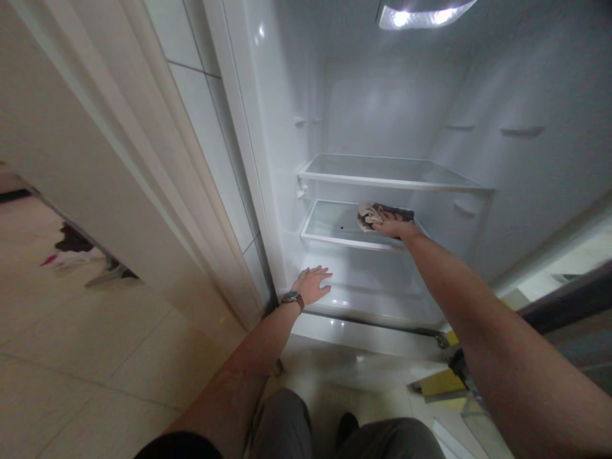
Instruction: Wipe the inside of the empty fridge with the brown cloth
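Note:
My right hand [393, 225] reaches into the open fridge with its fingers closed on a crumpled patterned cloth [367, 215]. The cloth, brown and cream, lies against the lower glass shelf [325, 220]. A small dark spot shows on that shelf, left of the cloth. My left hand [313, 285], a watch [292, 298] on its wrist, is at the lower left of the fridge opening with its fingers spread. Nothing is in it. Whether its palm touches the fridge wall I cannot tell.
Above is an upper glass shelf [373, 169], and a lit lamp [425, 16] is at the fridge's ceiling. Small shelf supports [522, 131] jut from the side walls. To the left stands a door frame [157, 159]. A yellow object [442, 382] lies low at the right.

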Demonstrator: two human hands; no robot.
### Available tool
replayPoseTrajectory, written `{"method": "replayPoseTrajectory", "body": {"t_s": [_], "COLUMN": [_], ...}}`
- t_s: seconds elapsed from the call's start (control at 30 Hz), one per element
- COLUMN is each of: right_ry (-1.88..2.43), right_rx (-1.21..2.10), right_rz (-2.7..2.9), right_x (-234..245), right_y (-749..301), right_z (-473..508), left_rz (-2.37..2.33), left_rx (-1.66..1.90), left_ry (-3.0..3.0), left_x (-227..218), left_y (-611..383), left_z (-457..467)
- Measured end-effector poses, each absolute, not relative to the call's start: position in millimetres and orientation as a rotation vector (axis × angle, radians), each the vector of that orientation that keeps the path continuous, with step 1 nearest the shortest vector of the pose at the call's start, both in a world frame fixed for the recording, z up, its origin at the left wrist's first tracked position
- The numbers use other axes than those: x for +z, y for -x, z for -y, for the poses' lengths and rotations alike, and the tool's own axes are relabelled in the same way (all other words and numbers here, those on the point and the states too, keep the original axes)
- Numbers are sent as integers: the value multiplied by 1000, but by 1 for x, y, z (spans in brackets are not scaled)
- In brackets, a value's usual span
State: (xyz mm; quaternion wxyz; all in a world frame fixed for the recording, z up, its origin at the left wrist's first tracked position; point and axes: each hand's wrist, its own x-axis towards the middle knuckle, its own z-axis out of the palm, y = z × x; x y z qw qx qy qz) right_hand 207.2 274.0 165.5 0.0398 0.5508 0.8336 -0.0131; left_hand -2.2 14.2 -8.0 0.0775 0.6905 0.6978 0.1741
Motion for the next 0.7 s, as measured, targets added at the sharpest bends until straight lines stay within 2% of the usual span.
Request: {"method": "replayPoseTrajectory", "body": {"t_s": [0.3, 0.7], "right_ry": [-1722, -1735], "right_rx": [-183, -200], "right_rz": [-2468, -2497], "right_x": [178, 184], "right_y": [-201, -193], "right_z": [-263, -256], "left_rz": [-2091, -2102], "left_rx": [499, 508], "left_ry": [-2067, -2092], "left_x": [-5, -7], "left_y": [2, 2], "left_z": [-14, -15]}}
